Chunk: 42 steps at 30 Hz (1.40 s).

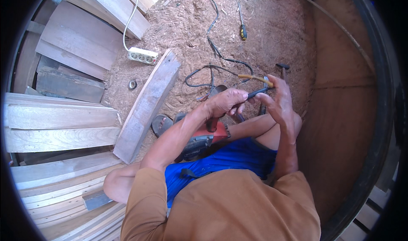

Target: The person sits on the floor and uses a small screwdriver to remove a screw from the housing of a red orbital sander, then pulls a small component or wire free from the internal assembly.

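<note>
Above my lap, a short black cable-like piece [257, 92] stretches between my two hands. My left hand [229, 101] pinches its left end with thumb and fingers. At the other end my right hand [279, 100] is closed on it with thumb and forefinger. A yellowish-brown cord or sleeve [255, 77] runs from near the right fingertips back to the left, towards a dark cable [225, 69] lying in loops on the ground. Below my left hand rests a red and black power tool [212, 132], partly hidden by my left forearm.
A screwdriver [242, 31] and a hammer [283, 66] lie on sawdust ground. To the left are a white power strip [143, 56], a roll of tape [132, 84], a thick wooden beam [148, 107] and stacked planks [63, 118]. A large curved brown wall [344, 126] rises at right.
</note>
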Each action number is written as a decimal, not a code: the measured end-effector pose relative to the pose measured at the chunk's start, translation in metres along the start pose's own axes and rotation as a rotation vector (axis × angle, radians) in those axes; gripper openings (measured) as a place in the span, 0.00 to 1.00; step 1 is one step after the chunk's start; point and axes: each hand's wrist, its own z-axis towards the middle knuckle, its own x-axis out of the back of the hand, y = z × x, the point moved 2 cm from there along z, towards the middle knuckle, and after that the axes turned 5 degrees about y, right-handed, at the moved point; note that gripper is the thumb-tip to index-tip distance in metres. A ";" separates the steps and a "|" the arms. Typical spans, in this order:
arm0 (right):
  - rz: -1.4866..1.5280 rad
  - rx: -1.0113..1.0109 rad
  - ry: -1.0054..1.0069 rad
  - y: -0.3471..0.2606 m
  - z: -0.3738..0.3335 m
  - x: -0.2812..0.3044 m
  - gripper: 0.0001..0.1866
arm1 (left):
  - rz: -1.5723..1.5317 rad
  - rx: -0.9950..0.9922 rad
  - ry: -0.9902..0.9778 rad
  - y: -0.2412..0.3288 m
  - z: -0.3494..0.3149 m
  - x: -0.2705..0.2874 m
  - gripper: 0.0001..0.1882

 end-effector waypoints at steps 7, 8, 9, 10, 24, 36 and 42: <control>0.496 -0.767 0.414 0.073 -0.042 -0.058 0.24 | -0.011 -0.013 -0.002 -0.001 -0.005 -0.015 0.23; 0.497 -0.766 0.417 0.080 -0.044 -0.054 0.24 | -0.008 -0.013 -0.004 -0.001 -0.004 -0.015 0.23; 0.778 -0.950 0.236 0.080 -0.046 -0.051 0.23 | 0.002 -0.025 0.012 0.001 -0.007 -0.016 0.23; 1.056 -1.123 0.038 0.076 -0.048 -0.050 0.21 | 0.013 -0.036 0.027 0.002 -0.009 -0.016 0.23; 1.562 -0.843 0.122 0.052 -0.011 -0.057 0.11 | 0.622 0.060 -0.183 0.003 -0.019 0.045 0.20; 1.636 -0.981 0.213 0.084 -0.011 -0.083 0.11 | 1.006 0.188 -0.203 -0.007 -0.038 0.055 0.17; 1.505 -1.058 -0.359 0.025 -0.041 -0.099 0.10 | 0.880 0.263 -0.159 -0.012 -0.048 0.065 0.17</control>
